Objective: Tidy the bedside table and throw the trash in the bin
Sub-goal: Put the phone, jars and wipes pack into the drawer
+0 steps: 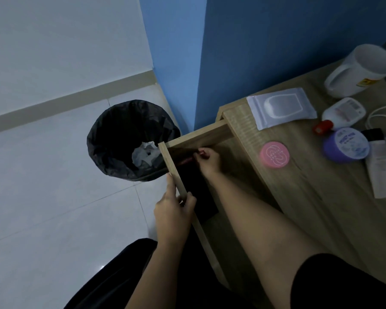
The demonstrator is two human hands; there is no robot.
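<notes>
Left grip (174, 210) holds the drawer (201, 134) by its front edge, fingers curled over it. Right grip (207, 161) is inside the drawer, pinching a small reddish item (185, 161); can't tell what it is. Dark flat thing (201, 192) lies in the drawer. Bin (112, 139) stands on the floor just beyond the drawer front, crumpled paper (145, 152) inside. On the surface (310, 197) behind the drawer: pink lid (274, 157), wipes pack (281, 108), purple jar (345, 144), mug (359, 70).

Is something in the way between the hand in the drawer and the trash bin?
Yes, the drawer's front board stands between the right hand and the bin, with the left hand gripping it. Above the board nothing visible blocks the bin's open top.
</notes>
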